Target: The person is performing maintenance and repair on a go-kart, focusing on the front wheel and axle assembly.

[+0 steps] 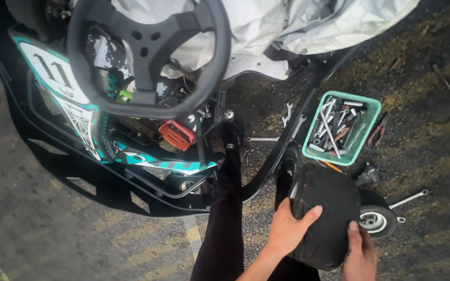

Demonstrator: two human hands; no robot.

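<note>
A wide black kart tyre [323,213] stands upright near the bottom right, in front of my legs in black trousers [225,218]. My left hand [287,229] grips its left side, thumb laid across the tread. My right hand [359,255] holds its lower right edge. Both hands touch the tyre. Just behind the tyre, a second small wheel with a silver hub [376,218] lies on the ground.
A go-kart with a black steering wheel [149,54], teal and white bodywork [79,119] and black bumper fills the left. A teal plastic basket [372,119] of wrenches and sockets sits at right. Loose wrenches [290,117] lie on the asphalt. A grey cover [308,21] drapes the top.
</note>
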